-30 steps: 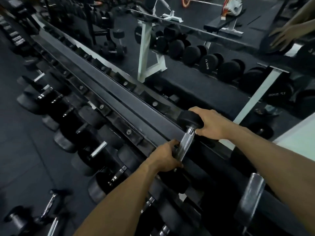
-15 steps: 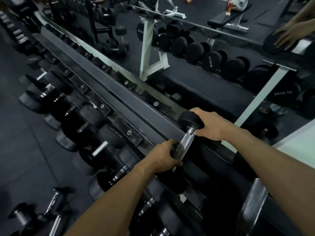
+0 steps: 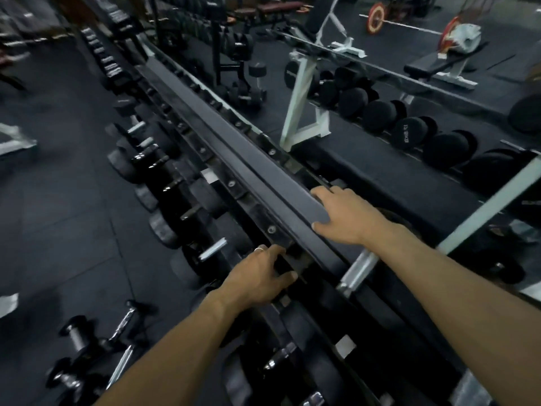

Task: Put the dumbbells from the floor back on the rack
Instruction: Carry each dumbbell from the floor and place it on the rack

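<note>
Head view looks down along a long dark rack (image 3: 248, 153) that runs from the lower right up toward the upper left. The left hand (image 3: 257, 278) hovers over the front rail of the rack's upper tier, fingers loosely bent and spread, holding nothing; a ring shows on one finger. The right hand (image 3: 344, 213) lies flat on the rack's top rail with its fingers straight and apart, gripping nothing. Just below the right wrist, a dumbbell (image 3: 357, 271) sits on the upper tier, its chrome handle showing between the rail and the forearm; its heads are mostly lost in the dark, and neither hand touches it. On the lower tier, a row of racked dumbbells (image 3: 187, 212) with black heads and chrome handles runs up to the left. On the floor (image 3: 58, 200) at the lower left, near the foot of the rack, lie several small dumbbells (image 3: 96, 347) with chrome handles, bunched together; blur makes their exact number hard to tell. Behind the rack, a mirror (image 3: 380, 171) reflects a white-framed stand carrying round black dumbbells. In the far upper right, a bench (image 3: 439, 65) stands on the floor with a loaded barbell (image 3: 409, 27) beyond it.
</note>
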`<state>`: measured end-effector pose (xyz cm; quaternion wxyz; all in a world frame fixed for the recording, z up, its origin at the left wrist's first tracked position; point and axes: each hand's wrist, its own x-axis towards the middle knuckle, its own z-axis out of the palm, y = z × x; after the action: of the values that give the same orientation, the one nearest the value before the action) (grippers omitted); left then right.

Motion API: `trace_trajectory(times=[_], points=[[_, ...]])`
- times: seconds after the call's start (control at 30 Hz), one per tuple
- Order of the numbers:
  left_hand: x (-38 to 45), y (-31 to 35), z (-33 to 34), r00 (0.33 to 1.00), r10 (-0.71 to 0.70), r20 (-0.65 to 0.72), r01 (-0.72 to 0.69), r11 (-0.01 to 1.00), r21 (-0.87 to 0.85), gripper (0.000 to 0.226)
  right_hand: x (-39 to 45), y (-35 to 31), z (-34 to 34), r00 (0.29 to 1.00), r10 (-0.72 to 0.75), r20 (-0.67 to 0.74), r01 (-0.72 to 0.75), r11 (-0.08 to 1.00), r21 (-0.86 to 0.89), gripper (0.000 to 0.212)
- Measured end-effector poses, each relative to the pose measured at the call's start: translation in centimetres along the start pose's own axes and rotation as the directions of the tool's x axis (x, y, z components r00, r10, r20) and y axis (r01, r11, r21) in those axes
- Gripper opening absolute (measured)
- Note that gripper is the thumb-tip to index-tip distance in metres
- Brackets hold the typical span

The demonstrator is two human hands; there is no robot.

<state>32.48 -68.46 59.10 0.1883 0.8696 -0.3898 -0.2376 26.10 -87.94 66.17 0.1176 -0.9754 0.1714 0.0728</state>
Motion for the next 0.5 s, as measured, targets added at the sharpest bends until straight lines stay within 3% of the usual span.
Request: trace_trajectory(times=[0.23, 0.5], points=[[-9.5, -10.7, -3.4, 0.967, -0.205, -0.153, 0.207, 0.978, -0.004, 0.055, 2.7, -14.8, 3.7, 0.953, -0.289, 0.094, 0.292, 0.956, -0.027, 0.061], [-24.4, -24.4, -3.2, 0.866, -0.452, -0.215, 0.441, 0.892, -0.096, 0.057, 2.6, -34.1, 11.3, 0.823, -0.509, 0.253, 0.525, 0.851, 0.006, 0.062]])
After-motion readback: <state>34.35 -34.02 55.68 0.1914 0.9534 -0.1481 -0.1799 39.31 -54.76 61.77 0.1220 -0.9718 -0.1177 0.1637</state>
